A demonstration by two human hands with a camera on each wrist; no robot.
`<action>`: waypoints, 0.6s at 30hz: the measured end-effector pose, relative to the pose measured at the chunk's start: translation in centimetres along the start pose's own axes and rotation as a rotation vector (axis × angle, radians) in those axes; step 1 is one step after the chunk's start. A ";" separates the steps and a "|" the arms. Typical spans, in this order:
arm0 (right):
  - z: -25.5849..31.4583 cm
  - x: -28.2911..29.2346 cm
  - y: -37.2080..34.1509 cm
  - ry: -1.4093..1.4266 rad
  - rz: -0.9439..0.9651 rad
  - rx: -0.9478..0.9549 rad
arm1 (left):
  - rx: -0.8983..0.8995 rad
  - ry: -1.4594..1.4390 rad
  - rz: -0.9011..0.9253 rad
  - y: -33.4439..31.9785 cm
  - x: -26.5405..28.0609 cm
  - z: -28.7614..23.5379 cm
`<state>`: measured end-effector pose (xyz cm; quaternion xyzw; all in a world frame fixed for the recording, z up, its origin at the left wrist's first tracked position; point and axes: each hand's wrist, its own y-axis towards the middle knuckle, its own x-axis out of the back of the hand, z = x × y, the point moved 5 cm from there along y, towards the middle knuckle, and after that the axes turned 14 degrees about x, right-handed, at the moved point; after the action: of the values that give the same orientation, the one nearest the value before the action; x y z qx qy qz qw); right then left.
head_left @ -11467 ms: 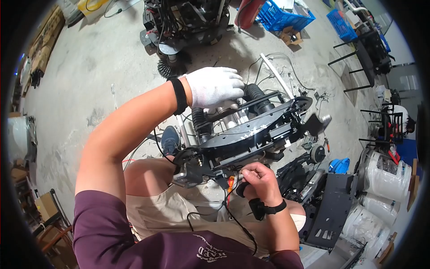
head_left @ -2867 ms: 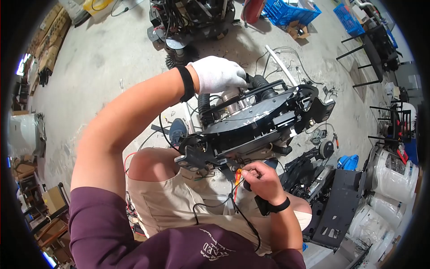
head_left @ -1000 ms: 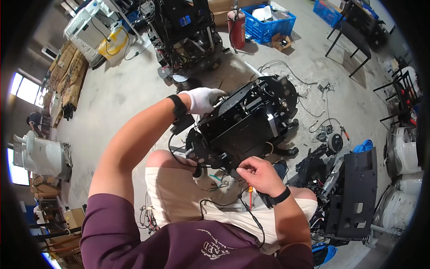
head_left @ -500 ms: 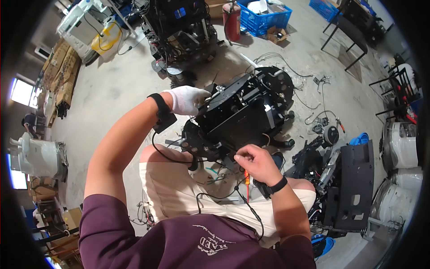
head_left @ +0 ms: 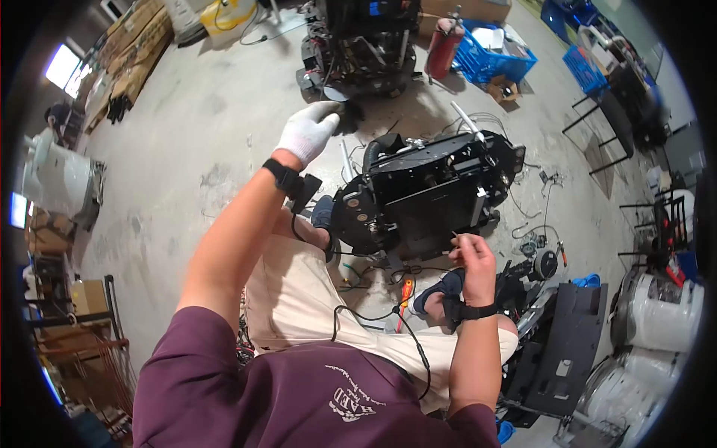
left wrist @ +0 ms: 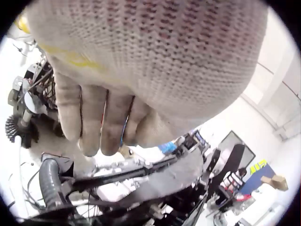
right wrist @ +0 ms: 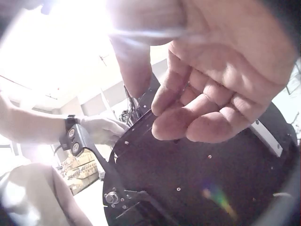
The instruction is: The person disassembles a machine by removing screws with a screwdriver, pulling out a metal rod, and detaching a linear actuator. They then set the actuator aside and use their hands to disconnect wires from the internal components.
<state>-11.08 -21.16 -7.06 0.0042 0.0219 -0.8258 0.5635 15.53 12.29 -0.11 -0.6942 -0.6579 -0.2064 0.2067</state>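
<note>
My left hand [head_left: 310,133], in a white knit glove, is raised beyond the far left side of a black machine assembly [head_left: 433,216] on the floor. In the left wrist view its fingers [left wrist: 94,117] extend side by side over the assembly's ribbed hose [left wrist: 51,183], holding nothing. My bare right hand [head_left: 476,265] hovers by the assembly's near right edge. Its fingers [right wrist: 211,125] are loosely bent in the right wrist view, with nothing seen between them, in front of the flat black panel [right wrist: 188,174]. A screwdriver [head_left: 405,291] with a red and yellow handle lies between my legs.
A large black machine [head_left: 358,60] stands beyond, near a red fire extinguisher [head_left: 445,51] and a blue crate [head_left: 485,60]. Loose cables and parts lie to the right, beside a black metal panel [head_left: 564,343]. A black cable [head_left: 381,317] crosses my lap.
The assembly has tipped, its curved plate turning away and its flat panel now facing me. My left hand has come off it and risen; my right hand has moved rightward from the near edge.
</note>
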 end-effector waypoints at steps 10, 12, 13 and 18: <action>8.8 -6.2 -0.7 1.251 0.000 0.067 | 0.124 -0.803 0.048 -13.9 -0.3 -6.3; 11.3 -7.2 -1.8 1.269 0.009 0.089 | 0.113 -0.816 0.162 -15.0 -2.6 -6.5; 12.5 -7.6 -2.5 1.240 0.021 0.114 | 0.195 -0.809 0.221 -15.2 -4.1 -6.1; 17.7 -5.4 -5.9 1.046 0.050 0.283 | 0.139 -0.814 0.432 -16.8 -7.4 -7.7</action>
<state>-14.32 -14.68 10.93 0.4910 0.1877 -0.6948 0.4908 -1.76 2.69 2.45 -0.8242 -0.5383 0.1752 0.0158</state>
